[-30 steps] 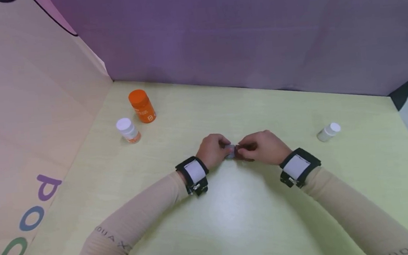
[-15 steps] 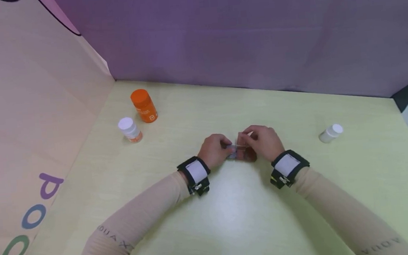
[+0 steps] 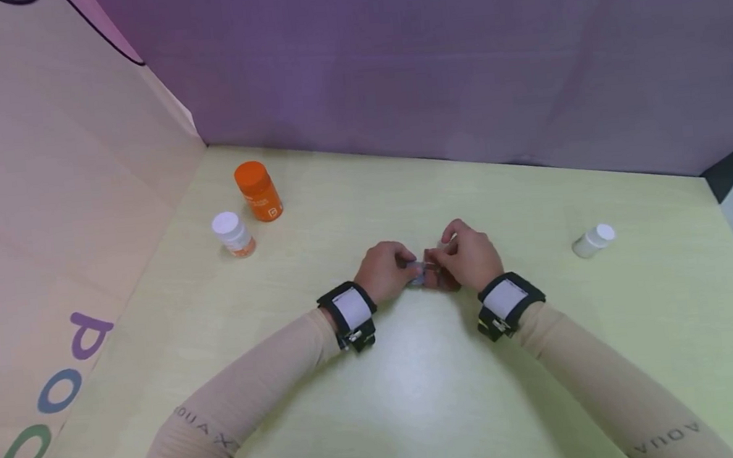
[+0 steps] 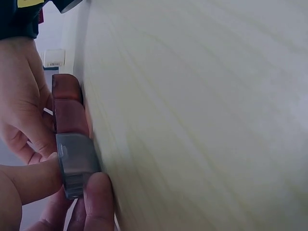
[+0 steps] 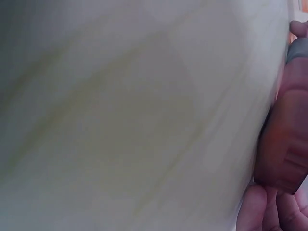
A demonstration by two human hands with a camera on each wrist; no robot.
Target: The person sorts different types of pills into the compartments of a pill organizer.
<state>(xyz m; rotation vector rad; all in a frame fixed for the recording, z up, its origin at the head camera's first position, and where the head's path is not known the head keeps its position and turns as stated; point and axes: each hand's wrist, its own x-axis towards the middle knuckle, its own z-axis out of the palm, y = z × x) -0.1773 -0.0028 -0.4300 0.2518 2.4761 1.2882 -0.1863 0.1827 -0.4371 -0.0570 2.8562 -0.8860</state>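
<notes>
A small pill organizer [image 3: 432,276] with translucent compartments, reddish-brown at one end and grey-blue at the other, lies at mid-table. My left hand [image 3: 383,271] pinches the grey-blue compartment [image 4: 77,156] between thumb and fingers. My right hand [image 3: 471,257] is at the reddish part, its thumb and fingers curled at the organizer; a reddish lid looks raised by the thumb in the head view. In the right wrist view, fingertips [image 5: 252,204] touch the reddish end [image 5: 284,149]. Both hands partly hide the organizer, and its contents cannot be made out.
An orange bottle [image 3: 259,191] and a white bottle with an orange band [image 3: 234,235] stand at the back left of the table [image 3: 383,417]. A small white-capped bottle [image 3: 594,240] is on the right. A purple partition [image 3: 430,63] rises behind the table.
My right hand has moved a little left and its wrist has turned beside the organizer, uncovering more of the reddish part. The left hand keeps its place, and the bottles stay put.
</notes>
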